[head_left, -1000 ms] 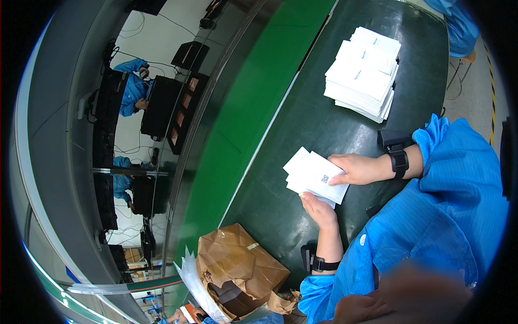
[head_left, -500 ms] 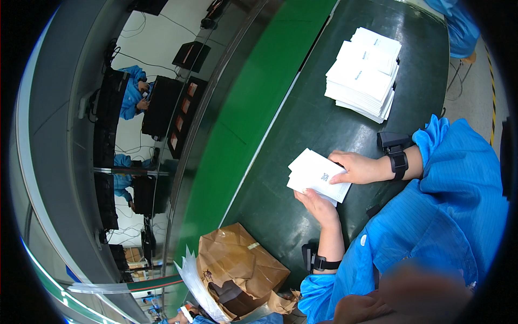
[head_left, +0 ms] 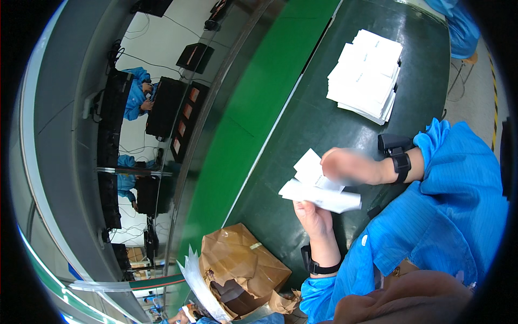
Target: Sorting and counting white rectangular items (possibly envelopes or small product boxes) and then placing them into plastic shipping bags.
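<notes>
My left hand (head_left: 315, 220) pinches the near edge of a white paper leaflet (head_left: 324, 196), thumb on top; the leaflet is bent and curled upward. Just beyond it, more white leaflets (head_left: 309, 166) stick out, partly hidden by the curled one. Over their right side is my right hand (head_left: 350, 166), smeared by motion, so its fingers and anything in them cannot be made out. Black straps with small dark devices are on both my wrists. Farther off on the dark green table (head_left: 280, 162) stands a thick, uneven stack of white leaflets (head_left: 362, 75).
A torn brown paper bag (head_left: 245, 259) stands at the near left, with clear plastic film (head_left: 199, 286) beside it. A bright green strip (head_left: 237, 119) runs along the table's left. Beyond are dark screens and people in blue. Another blue-clad person (head_left: 458, 27) is at the far right.
The leaflet at my left hand has gone from lying flat on the others to curling upward, its printed side turned away. My right thumb has come off it, and that hand is now blurred.
</notes>
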Motion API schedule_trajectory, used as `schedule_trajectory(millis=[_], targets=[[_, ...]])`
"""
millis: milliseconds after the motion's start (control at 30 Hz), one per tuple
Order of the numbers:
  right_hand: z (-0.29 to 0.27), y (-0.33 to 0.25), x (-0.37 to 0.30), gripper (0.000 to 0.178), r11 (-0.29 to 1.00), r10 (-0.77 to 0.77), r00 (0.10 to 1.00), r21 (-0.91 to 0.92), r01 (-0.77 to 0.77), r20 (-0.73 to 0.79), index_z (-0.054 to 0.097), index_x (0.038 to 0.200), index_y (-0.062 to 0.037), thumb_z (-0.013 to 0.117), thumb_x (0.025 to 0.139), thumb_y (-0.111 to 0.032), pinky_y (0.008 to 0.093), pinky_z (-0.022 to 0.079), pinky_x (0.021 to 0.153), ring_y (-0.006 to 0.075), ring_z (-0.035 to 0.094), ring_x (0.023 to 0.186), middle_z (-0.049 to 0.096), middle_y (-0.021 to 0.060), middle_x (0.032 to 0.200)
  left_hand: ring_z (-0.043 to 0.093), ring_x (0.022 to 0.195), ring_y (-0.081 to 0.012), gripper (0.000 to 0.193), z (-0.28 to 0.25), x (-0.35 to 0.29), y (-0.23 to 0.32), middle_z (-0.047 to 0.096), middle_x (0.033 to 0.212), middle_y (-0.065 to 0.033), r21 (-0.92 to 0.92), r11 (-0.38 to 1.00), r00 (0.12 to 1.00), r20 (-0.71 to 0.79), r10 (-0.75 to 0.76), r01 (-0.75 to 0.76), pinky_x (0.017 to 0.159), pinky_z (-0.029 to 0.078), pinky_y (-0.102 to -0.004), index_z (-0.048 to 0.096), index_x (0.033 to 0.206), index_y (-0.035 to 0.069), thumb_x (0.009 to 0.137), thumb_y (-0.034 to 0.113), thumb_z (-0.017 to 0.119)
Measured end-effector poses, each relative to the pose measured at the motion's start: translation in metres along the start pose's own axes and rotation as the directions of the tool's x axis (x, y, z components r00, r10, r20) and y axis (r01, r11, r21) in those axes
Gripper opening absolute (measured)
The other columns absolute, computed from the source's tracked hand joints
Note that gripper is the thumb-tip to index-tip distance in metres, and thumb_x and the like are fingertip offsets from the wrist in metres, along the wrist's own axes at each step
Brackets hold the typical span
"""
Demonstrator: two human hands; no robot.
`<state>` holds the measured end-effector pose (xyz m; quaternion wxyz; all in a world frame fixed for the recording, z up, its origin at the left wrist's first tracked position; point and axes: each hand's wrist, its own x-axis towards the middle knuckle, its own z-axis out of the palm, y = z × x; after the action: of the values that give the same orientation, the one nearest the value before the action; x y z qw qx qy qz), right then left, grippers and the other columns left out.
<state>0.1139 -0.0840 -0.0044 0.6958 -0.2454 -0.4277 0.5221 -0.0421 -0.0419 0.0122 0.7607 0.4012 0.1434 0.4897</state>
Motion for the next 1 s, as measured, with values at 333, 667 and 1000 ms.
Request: schedule_trajectory(millis=[333,667,1000], targets=[[0.020,0.022,-0.021,0.051,0.480,0.610,0.481,0.190,-0.857,0.629,0.047,0.115,-0.0009,0.038,0.091,-0.045,0.0300,0.040,0.087,0.0181,0.054,0.097,0.056,0.0095,0.103,0.050,0.080,-0.0184,0.032,0.003,0.001,0.006,0.047,0.080,-0.0061,-0.738,0.558,0.920,0.363,-0.145,0.380,0.097,0.037,-0.0416,0.037,0.113,0.000,0.094,0.025,0.035],[0.046,0.029,-0.048,0.039,0.237,0.677,0.512,0.502,-0.831,0.528,0.049,0.113,-0.0044,0.048,0.089,-0.036,0.0250,0.041,0.078,0.0125,0.052,0.085,0.057,0.0037,0.097,0.043,0.063,-0.0139,0.042,0.012,0.005,-0.001,0.039,0.069,-0.0045,-0.529,0.757,0.910,0.357,-0.212,0.384,0.099,0.034,-0.0399,0.036,0.116,-0.004,0.091,0.030,0.041],[0.026,0.023,-0.030,0.029,0.772,0.605,0.795,0.282,-0.569,-0.053,0.057,0.103,-0.0060,0.061,0.083,-0.027,0.0233,0.039,0.067,0.0089,0.048,0.074,0.057,0.0017,0.087,0.048,0.109,-0.0280,0.065,0.007,0.002,0.010,0.043,0.126,-0.0158,0.074,0.981,0.980,-0.104,-0.169,0.177,0.094,0.038,-0.0403,0.030,0.129,-0.001,0.091,0.051,0.025]])
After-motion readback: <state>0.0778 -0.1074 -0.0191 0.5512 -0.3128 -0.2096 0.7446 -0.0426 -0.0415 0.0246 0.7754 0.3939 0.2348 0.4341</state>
